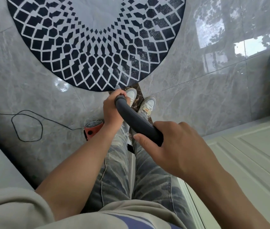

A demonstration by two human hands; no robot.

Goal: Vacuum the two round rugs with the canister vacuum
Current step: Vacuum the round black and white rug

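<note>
Centre: left hand [112,111] and right hand [174,146], fingers curled, grip curved dark grey vacuum tube [136,122]. Top: round navy-and-white patterned rug [96,43].

Home: marble floor [189,71], round rug [96,38].

No text, brand or number is legible. Pale marks on the orange canister vacuum [92,129] top are too blurred to read.
</note>
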